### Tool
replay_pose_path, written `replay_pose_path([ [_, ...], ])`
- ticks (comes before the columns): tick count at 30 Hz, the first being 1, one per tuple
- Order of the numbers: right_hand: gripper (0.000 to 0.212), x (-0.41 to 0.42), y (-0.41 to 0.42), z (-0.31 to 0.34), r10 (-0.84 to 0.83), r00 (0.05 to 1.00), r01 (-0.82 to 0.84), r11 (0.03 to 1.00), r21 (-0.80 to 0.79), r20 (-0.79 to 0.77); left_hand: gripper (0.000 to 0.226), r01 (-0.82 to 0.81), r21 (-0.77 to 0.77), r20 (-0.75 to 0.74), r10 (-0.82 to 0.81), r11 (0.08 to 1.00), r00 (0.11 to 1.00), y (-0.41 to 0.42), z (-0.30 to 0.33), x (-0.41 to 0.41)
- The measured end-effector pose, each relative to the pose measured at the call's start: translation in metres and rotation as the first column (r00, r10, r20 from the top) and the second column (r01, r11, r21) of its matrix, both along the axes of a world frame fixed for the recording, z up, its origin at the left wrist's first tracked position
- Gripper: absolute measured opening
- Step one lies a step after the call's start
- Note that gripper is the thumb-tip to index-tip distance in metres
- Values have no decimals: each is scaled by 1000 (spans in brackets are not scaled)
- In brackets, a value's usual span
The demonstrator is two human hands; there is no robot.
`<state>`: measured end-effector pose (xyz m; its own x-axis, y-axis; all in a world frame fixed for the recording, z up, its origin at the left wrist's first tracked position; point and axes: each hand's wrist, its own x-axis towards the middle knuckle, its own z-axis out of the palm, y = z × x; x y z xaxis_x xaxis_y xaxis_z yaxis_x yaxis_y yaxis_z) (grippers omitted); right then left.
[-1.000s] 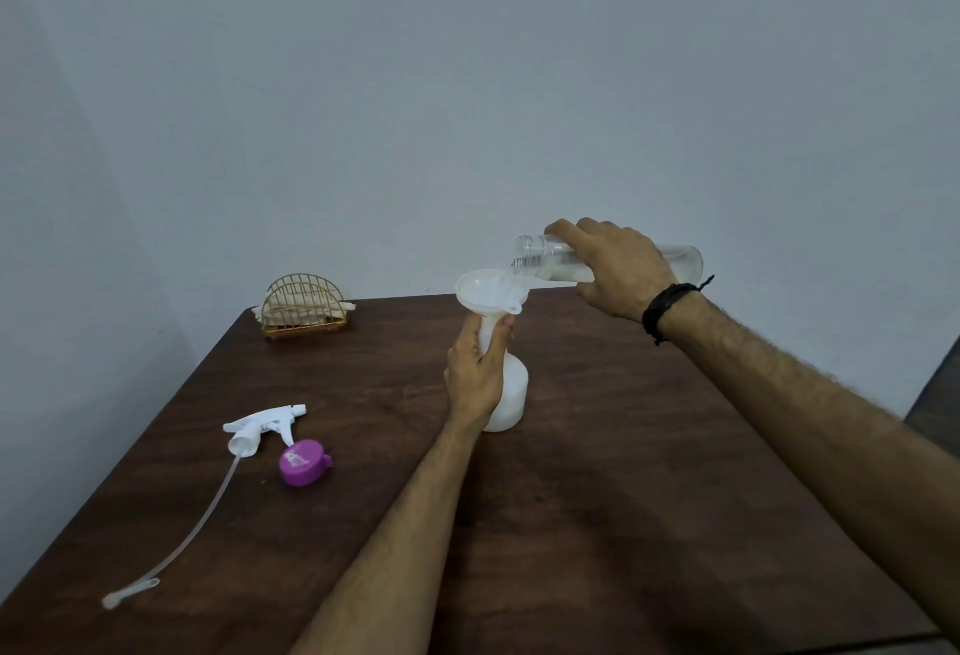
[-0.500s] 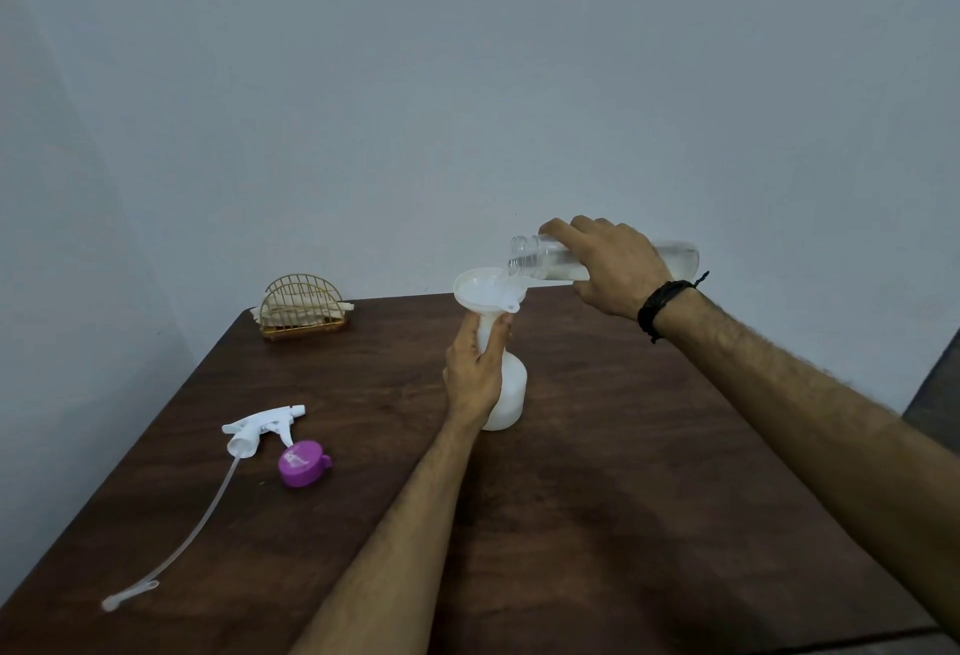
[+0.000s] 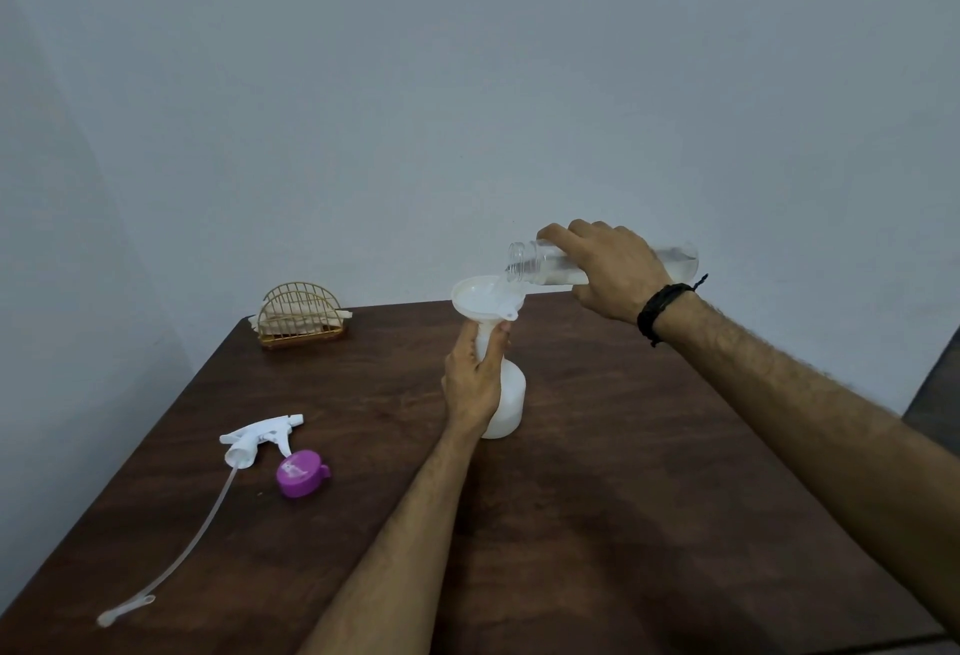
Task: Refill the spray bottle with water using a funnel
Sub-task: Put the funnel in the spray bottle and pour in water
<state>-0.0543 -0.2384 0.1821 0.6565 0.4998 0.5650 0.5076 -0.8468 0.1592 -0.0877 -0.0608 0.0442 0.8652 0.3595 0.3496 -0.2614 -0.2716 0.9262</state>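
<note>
A white spray bottle (image 3: 509, 402) stands upright near the middle of the brown table (image 3: 623, 498). A white funnel (image 3: 480, 298) sits in its neck. My left hand (image 3: 472, 379) grips the bottle's neck just under the funnel. My right hand (image 3: 608, 269) holds a clear water bottle (image 3: 535, 264) almost level, its open mouth over the funnel's rim. Water lies along the lower side of the clear bottle and runs into the funnel. The white spray head (image 3: 260, 438) with its long dip tube lies on the table at the left.
A purple cap (image 3: 298, 472) lies beside the spray head. A gold wire napkin holder (image 3: 301, 316) stands at the table's far left corner. Grey walls close in behind and at the left. The table's right edge falls away near a dark object.
The clear bottle and my right hand have shifted slightly to the left over the funnel. My left hand and the spray bottle have stayed in place.
</note>
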Motion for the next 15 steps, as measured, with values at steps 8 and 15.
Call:
replay_pose_path([
  [8,63,-1,0,2,1,1000,-1,1000,6,14,34,6,2,15,-6,1000,1000,1,-1,0],
  [15,64,-2,0,3,-1,1000,1,1000,-3,24,34,2,2,21,-2,1000,1000,1,-2,0],
])
